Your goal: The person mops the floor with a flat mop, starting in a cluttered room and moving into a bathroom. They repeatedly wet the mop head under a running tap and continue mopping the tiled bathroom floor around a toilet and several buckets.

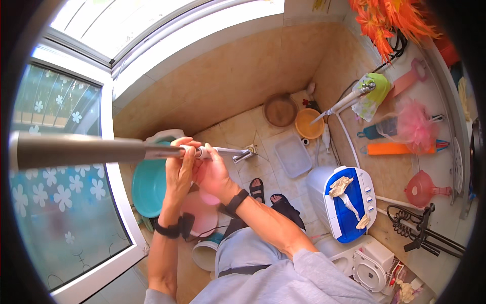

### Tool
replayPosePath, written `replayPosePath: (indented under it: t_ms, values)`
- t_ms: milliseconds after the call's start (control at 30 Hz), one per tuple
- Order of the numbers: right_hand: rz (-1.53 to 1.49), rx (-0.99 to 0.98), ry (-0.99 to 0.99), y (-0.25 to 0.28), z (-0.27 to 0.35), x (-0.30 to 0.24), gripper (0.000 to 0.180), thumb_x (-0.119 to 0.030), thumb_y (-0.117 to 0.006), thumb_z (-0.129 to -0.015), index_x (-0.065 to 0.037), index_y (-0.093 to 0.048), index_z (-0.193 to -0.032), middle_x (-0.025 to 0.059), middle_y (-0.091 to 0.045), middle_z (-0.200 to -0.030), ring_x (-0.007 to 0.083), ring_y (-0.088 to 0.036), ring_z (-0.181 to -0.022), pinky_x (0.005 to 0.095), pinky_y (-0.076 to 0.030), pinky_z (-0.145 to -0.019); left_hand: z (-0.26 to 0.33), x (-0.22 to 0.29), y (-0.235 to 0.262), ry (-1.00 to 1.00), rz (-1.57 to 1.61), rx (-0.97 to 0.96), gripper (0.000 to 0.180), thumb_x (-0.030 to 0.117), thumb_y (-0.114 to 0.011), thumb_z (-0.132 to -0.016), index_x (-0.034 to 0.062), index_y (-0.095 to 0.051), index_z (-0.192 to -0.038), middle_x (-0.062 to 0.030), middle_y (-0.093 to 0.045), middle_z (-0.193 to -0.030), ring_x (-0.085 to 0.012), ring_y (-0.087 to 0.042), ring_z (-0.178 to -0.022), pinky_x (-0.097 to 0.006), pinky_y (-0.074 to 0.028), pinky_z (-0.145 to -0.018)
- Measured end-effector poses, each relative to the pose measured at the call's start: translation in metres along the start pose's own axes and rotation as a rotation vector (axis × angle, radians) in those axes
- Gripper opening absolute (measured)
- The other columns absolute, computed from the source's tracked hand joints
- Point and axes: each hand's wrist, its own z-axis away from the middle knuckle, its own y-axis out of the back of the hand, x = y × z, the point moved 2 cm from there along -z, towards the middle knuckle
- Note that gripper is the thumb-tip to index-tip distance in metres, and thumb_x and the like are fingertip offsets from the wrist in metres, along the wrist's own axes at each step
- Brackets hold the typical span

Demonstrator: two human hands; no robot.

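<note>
A long pole (162,152), which looks like a mop's, runs from a thick grey grip at the left, close to the camera, down to a small pale head (245,154) at the floor tiles. The head is too small to make out well. My left hand (179,169) is wrapped round the metal shaft, near the grip's lower end. Just beyond it, my right hand (211,175) is closed at the white collar of the same shaft, its palm partly turned up. The two hands touch or nearly touch. Dark bands circle both wrists.
Teal (147,185) and pink basins (200,215) stand at my left, beside a glass door (71,192). Ahead are a brown basin (280,110), an orange basin (310,123) and a pale tub (293,155). At right stands a blue-and-white washing machine (348,205) with cloths on its lid.
</note>
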Motion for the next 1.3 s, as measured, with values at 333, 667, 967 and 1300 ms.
replayPosePath:
  t_ms: [333,667,967,1300]
  values:
    - [0.097,0.197,0.196,0.068,0.11,-0.112,0.041,-0.042,-0.049,-0.1,-0.004,-0.062,-0.109,0.0096,-0.068,-0.098,0.0226,-0.064,-0.084,0.0363,-0.054,-0.077,-0.17,-0.023,0.002,-0.098,-0.102,-0.121,0.025,0.031,-0.052,-0.103,0.0065,-0.052,-0.109,-0.0038,-0.064,-0.095,-0.0102,-0.058,-0.086,-0.027,-0.046,-0.076]
    - [-0.117,0.811,1.036,0.189,0.452,-0.131,0.035,-0.037,-0.061,-0.095,-0.003,-0.064,-0.096,0.0065,-0.067,-0.088,0.019,-0.062,-0.08,0.0316,-0.053,-0.073,-0.327,-0.109,0.028,0.071,-0.035,0.221,0.042,0.047,-0.062,-0.094,0.0055,-0.061,-0.101,-0.0017,-0.063,-0.091,-0.0098,-0.057,-0.084,-0.027,-0.046,-0.075]
    - [-0.453,0.937,1.343,0.242,0.567,-0.048,0.038,-0.039,-0.061,-0.094,-0.002,-0.062,-0.096,0.0053,-0.065,-0.086,0.018,-0.061,-0.08,0.031,-0.054,-0.072,-0.358,-0.164,0.042,0.108,-0.14,0.404,0.031,0.024,-0.068,-0.088,0.0,-0.065,-0.108,-0.0059,-0.065,-0.095,-0.0146,-0.06,-0.088,-0.029,-0.049,-0.079]
    - [-0.344,0.993,1.693,0.224,0.649,-0.108,0.014,-0.023,-0.06,-0.094,-0.01,-0.058,-0.099,0.0048,-0.063,-0.089,0.0183,-0.06,-0.079,0.0353,-0.054,-0.076,-0.242,-0.226,0.029,0.394,0.208,0.284,0.059,0.021,-0.062,-0.092,-0.0019,-0.041,-0.142,-0.0128,-0.049,-0.143,-0.0266,-0.044,-0.134,-0.04,-0.036,-0.111]
